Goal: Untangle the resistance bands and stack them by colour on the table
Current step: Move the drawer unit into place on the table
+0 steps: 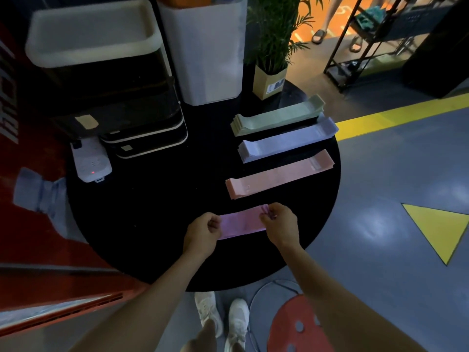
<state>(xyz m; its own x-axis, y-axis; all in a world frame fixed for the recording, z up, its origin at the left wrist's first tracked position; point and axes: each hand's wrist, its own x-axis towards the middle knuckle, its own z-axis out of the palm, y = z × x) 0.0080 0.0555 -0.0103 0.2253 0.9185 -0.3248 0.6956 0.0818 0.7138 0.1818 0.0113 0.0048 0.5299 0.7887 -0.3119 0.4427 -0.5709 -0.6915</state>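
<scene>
On the round black table (152, 212) lie three flat stacks of bands: a green stack (276, 115) farthest away, a lavender stack (286, 139) below it, and a pink stack (279, 174) nearer me. At the near edge, a purple band (241, 223) is stretched flat between my hands. My left hand (203, 232) grips its left end with curled fingers. My right hand (280, 222) pinches its right end, where the band looks bunched.
Stacked black and white trays (142, 138), a white bin (210, 52) and a potted plant (270, 80) crowd the table's far side. A white power strip (91, 161) lies at the left. A red stool (297, 326) stands by my feet.
</scene>
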